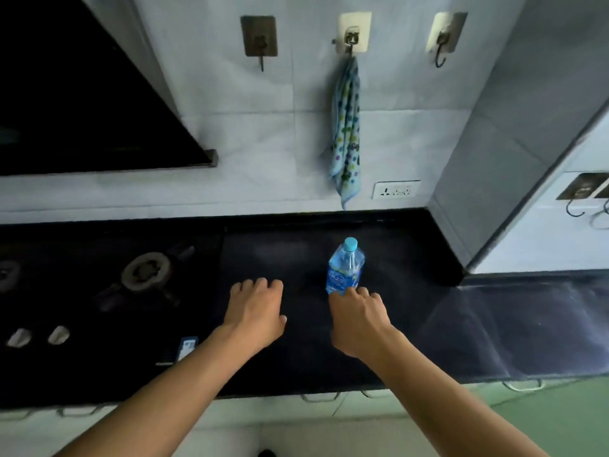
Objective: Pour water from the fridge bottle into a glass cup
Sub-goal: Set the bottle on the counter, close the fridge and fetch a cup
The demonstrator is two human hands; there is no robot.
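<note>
A clear blue water bottle [345,265] with a light blue cap stands upright on the black countertop [412,324], right of centre. My right hand [357,319] hovers palm down just in front of it. Its loosely curled fingertips reach the bottle's base and hide the bottom; no finger wraps around the bottle. My left hand [255,311] is palm down over the counter to the bottle's left, fingers loosely curled, holding nothing. No glass cup is in view.
A gas hob burner [146,272] and two knobs [38,336] lie to the left, with a small blue-and-white packet [186,347] near my left forearm. A spotted towel [346,133] hangs on a wall hook above a socket [396,190]. A wall corner [461,225] juts in at the right.
</note>
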